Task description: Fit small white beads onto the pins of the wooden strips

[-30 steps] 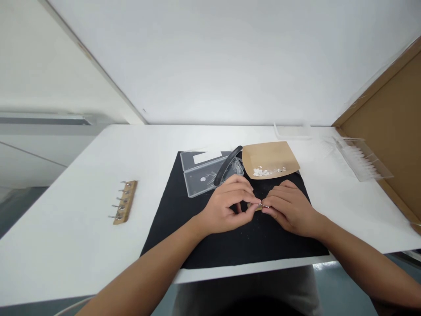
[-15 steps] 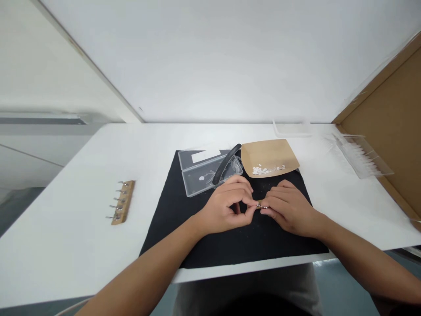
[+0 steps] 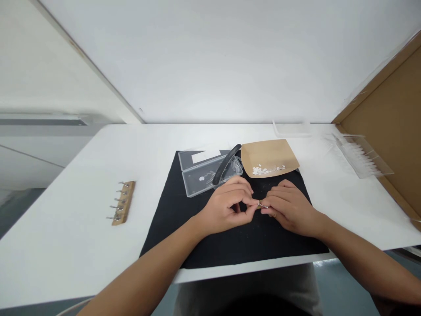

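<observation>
My left hand (image 3: 228, 202) pinches the near end of a small shiny silver piece (image 3: 262, 206) between thumb and forefinger. On the other side, the fingers of my right hand (image 3: 289, 208) are closed on the same piece, which is mostly covered, so I cannot tell its exact kind. Both hands are over a black cloth (image 3: 210, 250). Just beyond the left hand, a black curved nail file (image 3: 226, 164) leans across an open clear plastic case (image 3: 194, 184) with clear nail tips inside. A brown paper tray (image 3: 269, 151) with small white bits (image 3: 259, 170) stands beyond the right hand.
At left on the white table (image 3: 75, 210) lies a wooden strip (image 3: 126, 204) with several metal clips. A clear box of nail tips (image 3: 360, 158) is at the right, near a brown board (image 3: 384, 118). A clear lid (image 3: 291, 128) lies by the back wall.
Almost nothing differs. Both hands keep their pinch on the small shiny piece, with only a very slight shift of the fingers.
</observation>
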`<state>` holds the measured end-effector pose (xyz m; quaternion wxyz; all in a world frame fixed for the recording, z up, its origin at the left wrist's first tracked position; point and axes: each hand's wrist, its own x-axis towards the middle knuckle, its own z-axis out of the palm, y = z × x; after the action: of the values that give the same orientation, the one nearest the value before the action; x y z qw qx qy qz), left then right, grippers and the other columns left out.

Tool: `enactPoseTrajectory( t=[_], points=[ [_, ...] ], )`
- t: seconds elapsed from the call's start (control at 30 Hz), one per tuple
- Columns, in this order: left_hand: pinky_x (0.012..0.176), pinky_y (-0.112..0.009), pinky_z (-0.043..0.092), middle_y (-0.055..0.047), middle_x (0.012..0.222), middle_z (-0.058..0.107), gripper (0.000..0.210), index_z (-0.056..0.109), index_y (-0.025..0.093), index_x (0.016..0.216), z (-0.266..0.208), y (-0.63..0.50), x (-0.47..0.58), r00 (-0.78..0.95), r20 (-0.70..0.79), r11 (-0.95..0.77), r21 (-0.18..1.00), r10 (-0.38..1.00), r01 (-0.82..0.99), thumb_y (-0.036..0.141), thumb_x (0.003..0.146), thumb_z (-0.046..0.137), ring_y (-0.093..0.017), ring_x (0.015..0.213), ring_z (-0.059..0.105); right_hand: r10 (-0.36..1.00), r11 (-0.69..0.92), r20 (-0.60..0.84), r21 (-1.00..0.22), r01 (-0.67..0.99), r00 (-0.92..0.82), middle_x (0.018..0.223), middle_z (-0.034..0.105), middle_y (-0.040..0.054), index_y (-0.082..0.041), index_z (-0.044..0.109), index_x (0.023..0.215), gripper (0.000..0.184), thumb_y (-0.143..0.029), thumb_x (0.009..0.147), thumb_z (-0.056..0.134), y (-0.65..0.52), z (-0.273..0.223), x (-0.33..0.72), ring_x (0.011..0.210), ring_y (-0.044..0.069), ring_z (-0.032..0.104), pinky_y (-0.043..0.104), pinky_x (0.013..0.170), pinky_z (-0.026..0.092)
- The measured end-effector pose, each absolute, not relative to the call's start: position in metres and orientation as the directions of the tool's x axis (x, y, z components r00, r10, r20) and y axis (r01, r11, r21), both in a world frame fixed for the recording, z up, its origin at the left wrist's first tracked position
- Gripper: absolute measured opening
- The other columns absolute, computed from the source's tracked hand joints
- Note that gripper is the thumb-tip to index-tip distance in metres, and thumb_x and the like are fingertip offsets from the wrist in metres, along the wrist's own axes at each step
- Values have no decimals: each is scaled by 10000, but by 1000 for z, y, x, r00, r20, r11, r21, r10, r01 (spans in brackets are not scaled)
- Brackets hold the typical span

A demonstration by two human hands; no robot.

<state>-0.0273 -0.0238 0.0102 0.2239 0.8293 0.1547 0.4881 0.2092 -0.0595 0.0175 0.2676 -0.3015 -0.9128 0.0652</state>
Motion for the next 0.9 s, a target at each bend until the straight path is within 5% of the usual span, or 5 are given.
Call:
enactPoseTrajectory(
  t=[0.43, 0.9],
  points=[
    [814, -387, 612, 29, 650, 652, 155, 646, 202, 851, 12, -28, -24, 475, 721, -831, 555, 504, 40, 61, 859, 708, -161, 743, 665, 580, 814, 445, -292, 502, -682, 798, 629, 4, -176, 635, 983, 239, -306, 1136, 504, -60, 17, 208, 733, 155, 520, 335, 756, 325],
    [749, -353, 602, 11, 615, 623, 189, 604, 203, 728, 6, -34, -23, 454, 588, -649, 761, 670, -27, 36, 743, 691, -206, 837, 660, 608, 790, 402, -391, 472, -685, 780, 613, -2, -183, 638, 974, 309, -352, 1153, 452, -61, 17, 207, 720, 154, 506, 334, 774, 327]
  ],
)
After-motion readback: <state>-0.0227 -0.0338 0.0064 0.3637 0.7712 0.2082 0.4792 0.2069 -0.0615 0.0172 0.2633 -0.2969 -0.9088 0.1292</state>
